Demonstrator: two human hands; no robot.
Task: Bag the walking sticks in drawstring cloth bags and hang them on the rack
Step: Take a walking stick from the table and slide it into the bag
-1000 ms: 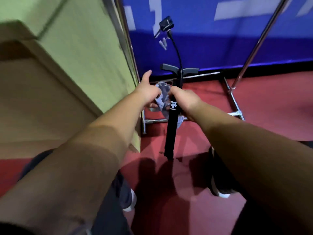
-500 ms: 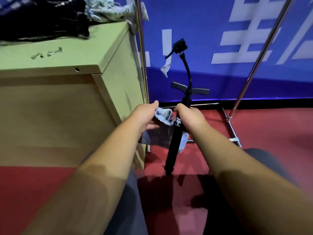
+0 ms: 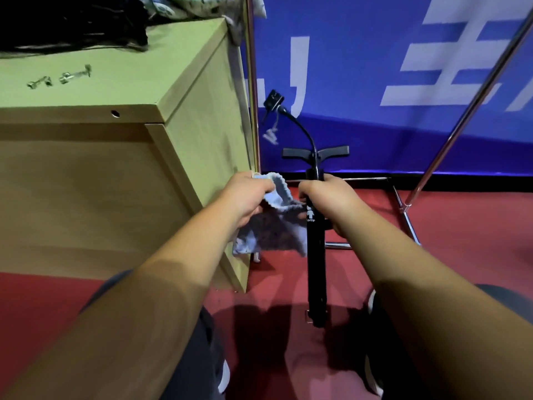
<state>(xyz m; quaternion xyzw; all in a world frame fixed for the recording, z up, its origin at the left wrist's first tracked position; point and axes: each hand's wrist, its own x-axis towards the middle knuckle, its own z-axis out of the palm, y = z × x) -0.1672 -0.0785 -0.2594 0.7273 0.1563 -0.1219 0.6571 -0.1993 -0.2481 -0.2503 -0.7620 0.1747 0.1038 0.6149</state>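
Head cam: right hand (image 3: 328,202) grips the upright black walking stick (image 3: 315,255); left hand (image 3: 245,197) just left pinches the grey cloth bag (image 3: 271,229).

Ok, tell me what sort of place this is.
Probably a hall or studio, not a home: a blue banner with large white characters closes off the back, the red floor looks like sports flooring, and a metal rack stands beside a plain wooden cabinet.
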